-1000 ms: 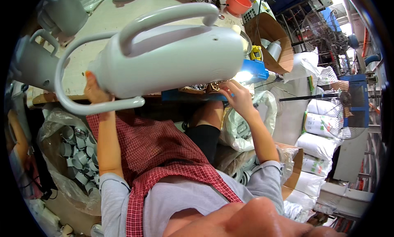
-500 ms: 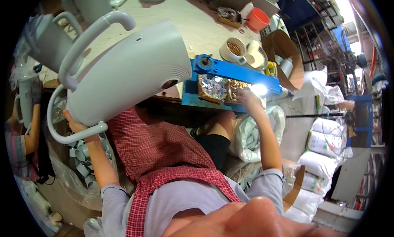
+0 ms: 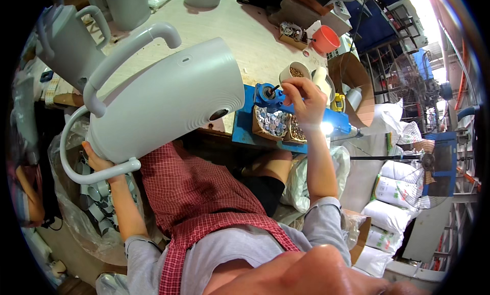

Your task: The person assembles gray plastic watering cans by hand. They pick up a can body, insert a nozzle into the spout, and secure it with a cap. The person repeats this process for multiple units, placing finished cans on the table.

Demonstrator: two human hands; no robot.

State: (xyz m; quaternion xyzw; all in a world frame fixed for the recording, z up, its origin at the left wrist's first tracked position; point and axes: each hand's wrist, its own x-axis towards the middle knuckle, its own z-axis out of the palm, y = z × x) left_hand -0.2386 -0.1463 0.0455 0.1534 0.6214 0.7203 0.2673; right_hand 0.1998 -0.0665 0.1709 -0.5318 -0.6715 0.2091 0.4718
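A large grey plastic jug-shaped body (image 3: pixel 158 98) with tubular handles lies tilted across my lap, its wide end toward the table. My left hand (image 3: pixel 96 159) supports its lower end, beside a handle. My right hand (image 3: pixel 305 98) is raised over a blue bench fixture (image 3: pixel 245 121), thumb and fingers pinched together; what they hold, if anything, is too small to make out. Close to the fingertips stands a dark upright pin (image 3: pixel 274 88) on the fixture. Below the hand sit an open box of shiny round metal pieces (image 3: pixel 270 122) and a box of small brass-coloured parts (image 3: pixel 296 131).
More grey jug bodies (image 3: pixel 71 50) stand on the table at left. Beyond the fixture are a cup of small brass parts (image 3: pixel 296 70) and a red-orange bowl (image 3: pixel 325 38). A bag of grey pieces (image 3: pixel 97 203) sits at my left; a fan (image 3: pixel 426 159) and white sacks (image 3: pixel 388 213) at right.
My right hand has lifted from the box of brass-coloured parts and moved up and left toward the dark pin. My left hand still supports the jug body.
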